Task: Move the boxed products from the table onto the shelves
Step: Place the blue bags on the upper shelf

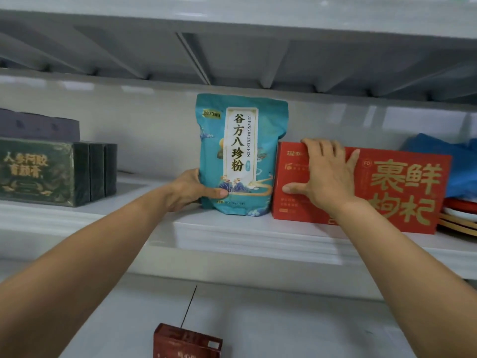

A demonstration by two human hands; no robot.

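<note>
The left hand point(191, 189) grips the lower left side of the teal pouch point(242, 156), thumb across its front. The right hand point(327, 174) hooks its fingers point(317, 148) over the top edge of the red box point(402, 187). Both stand side by side near the shelf point(232, 236) front edge. Push each back squarely and keep the pouch upright. Dark green boxes point(51, 171) sit well apart at the left end. A blue bag point(459, 164) crowds the right end. A dark red box point(187, 342) waits below.
</note>
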